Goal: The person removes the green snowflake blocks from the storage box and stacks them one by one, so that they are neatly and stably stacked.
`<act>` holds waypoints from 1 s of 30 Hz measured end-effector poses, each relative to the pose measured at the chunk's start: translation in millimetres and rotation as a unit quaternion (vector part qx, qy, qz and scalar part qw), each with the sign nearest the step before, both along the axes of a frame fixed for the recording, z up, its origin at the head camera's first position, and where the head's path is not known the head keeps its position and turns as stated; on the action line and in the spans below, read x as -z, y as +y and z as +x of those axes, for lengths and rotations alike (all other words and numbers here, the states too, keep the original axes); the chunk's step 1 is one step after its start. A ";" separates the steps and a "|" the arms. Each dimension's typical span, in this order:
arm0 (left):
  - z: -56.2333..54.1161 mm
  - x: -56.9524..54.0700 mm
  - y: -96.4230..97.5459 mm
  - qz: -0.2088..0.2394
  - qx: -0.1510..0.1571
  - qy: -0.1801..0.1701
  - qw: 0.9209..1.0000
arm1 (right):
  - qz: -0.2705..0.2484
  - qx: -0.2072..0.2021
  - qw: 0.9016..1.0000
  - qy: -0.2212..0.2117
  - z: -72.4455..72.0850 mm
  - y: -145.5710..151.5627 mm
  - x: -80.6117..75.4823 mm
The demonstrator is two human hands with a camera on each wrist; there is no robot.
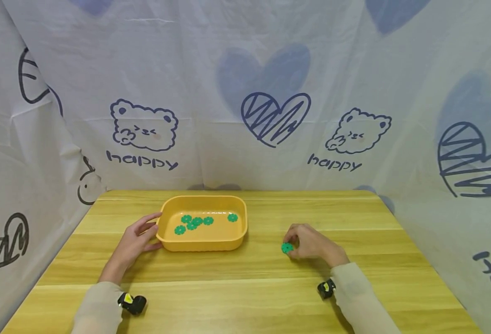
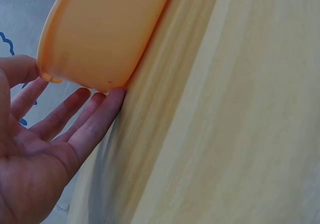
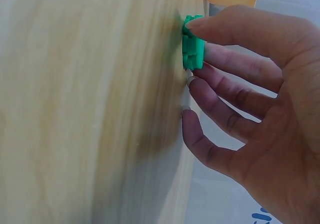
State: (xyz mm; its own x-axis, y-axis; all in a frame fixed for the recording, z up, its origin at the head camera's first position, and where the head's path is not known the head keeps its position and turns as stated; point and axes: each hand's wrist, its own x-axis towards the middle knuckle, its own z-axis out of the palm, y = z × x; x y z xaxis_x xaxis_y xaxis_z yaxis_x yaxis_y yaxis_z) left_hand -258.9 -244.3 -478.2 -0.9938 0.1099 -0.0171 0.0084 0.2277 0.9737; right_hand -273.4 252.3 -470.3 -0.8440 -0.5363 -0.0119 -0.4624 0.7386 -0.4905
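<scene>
A yellow plastic basin [image 1: 203,245] stands left of centre on the table, with several green notched discs [image 1: 208,221] lying on its floor. My left hand [image 1: 136,240] touches the basin's left end with fairly straight fingers. In the left wrist view, the fingertips [image 2: 117,95] meet the lower wall and the thumb is at the rim. Right of the basin, my right hand [image 1: 309,242] pinches a green notched disc [image 1: 287,247] between thumb and fingers, low over the tabletop. The right wrist view has this disc [image 3: 192,47] edge-on; its edge looks layered, and I cannot tell whether it is more than one.
The table [image 1: 245,297] has a light wood grain. A pale cloth [image 1: 212,83] with hearts and bear drawings hangs behind it and along both sides. Each wrist wears a small black camera, the left one [image 1: 132,303] and the right one [image 1: 326,288].
</scene>
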 end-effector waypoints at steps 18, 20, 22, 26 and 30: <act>0.6 -0.5 0.6 0.002 0.002 -0.001 1.000 | -0.023 -0.009 1.000 -0.019 0.2 2.5 0.8; 0.7 -0.4 0.4 0.002 0.002 0.000 1.000 | -0.024 -0.010 0.999 -0.020 0.7 2.1 0.2; 0.6 -0.2 0.2 0.002 0.002 0.001 1.000 | -0.024 -0.011 0.999 -0.020 1.0 1.8 0.0; 0.4 0.1 -0.1 0.004 0.003 0.000 1.000 | -0.023 -0.011 1.000 -0.018 1.0 1.3 0.2; 0.3 -0.1 -0.2 0.003 0.003 0.000 1.000 | -0.022 -0.009 1.000 -0.018 0.5 1.2 0.6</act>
